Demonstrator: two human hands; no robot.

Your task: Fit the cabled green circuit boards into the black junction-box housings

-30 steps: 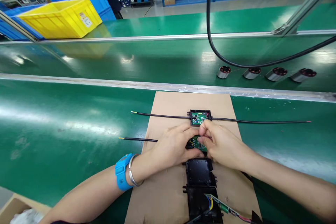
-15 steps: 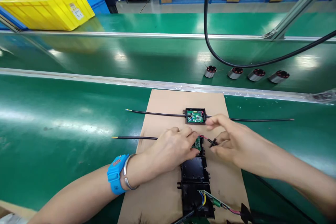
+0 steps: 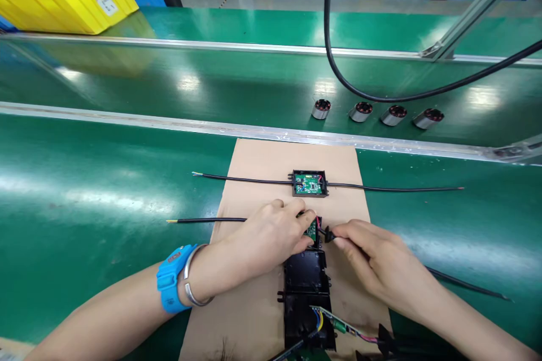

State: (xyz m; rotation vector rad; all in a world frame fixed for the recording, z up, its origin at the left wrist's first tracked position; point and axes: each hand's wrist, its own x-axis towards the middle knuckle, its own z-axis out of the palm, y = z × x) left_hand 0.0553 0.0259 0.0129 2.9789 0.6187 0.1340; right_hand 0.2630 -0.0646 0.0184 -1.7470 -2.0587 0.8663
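My left hand [image 3: 266,234] has its thumb and fingers closed over a green circuit board [image 3: 312,230] in a small black plastic case, hiding much of both. Just right of that case, my right hand [image 3: 376,256] pinches a black cable at its black grommet [image 3: 329,234]. Short red and black wires run between this cable and the board. The cable's far end [image 3: 470,281] shows beyond my right wrist. From the case's left side, another black cable [image 3: 212,219] extends with bare yellowish wire tips. Above lies an open black case [image 3: 309,194] with a board seated inside and a cable out each side.
Nearer me are an empty black case part [image 3: 305,271] and another case [image 3: 300,321] with a tilted circuit board [image 3: 336,322] and wires. Cardboard [image 3: 254,163] lies underneath. Several metal cylinders [image 3: 393,115] stand behind the metal rail. A thick black cable [image 3: 328,22] hangs above; a yellow bin [image 3: 63,0] stands back left.
My right hand has moved left and down, bringing the cable and grommet up to the case's right edge. My left hand stays on the board. The whole view has shifted slightly.
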